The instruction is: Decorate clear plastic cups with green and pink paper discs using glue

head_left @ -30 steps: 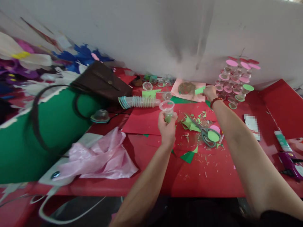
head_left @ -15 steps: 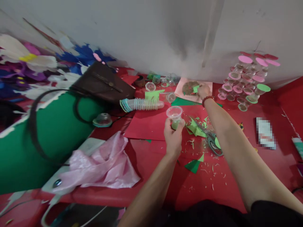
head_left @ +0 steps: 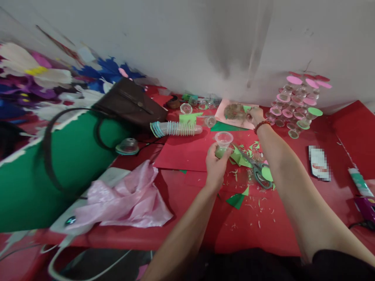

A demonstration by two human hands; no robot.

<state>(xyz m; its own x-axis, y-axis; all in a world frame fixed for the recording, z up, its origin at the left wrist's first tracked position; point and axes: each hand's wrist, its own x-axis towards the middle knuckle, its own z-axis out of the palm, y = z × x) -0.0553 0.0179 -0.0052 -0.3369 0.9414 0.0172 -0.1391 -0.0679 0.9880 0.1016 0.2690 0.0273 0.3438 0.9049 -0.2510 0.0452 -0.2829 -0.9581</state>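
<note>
My left hand (head_left: 216, 166) is closed round a small clear plastic cup (head_left: 223, 143) with green at its bottom, held upright above the red table (head_left: 181, 218). My right hand (head_left: 255, 116), a red bead bracelet on its wrist, reaches far across to a brownish heap (head_left: 234, 111) on a pink sheet (head_left: 222, 114) near the wall. Its fingers are pinched at the heap beside a light green scrap (head_left: 247, 108); what they hold is unclear. Scissors (head_left: 258, 171) lie among green paper cuttings (head_left: 240, 156) between my arms.
A stack of small cups with pink and green lids (head_left: 295, 103) stands at the back right. A row of nested clear cups (head_left: 175, 128) lies on its side. A brown bag (head_left: 131, 103), pink cloth (head_left: 129, 199), green sheet (head_left: 70, 164) fill the left. A tube (head_left: 359, 181) lies far right.
My right hand went from the stacked cups leftward to the brownish heap and stays there. My left hand keeps hold of the cup, lowered slightly.
</note>
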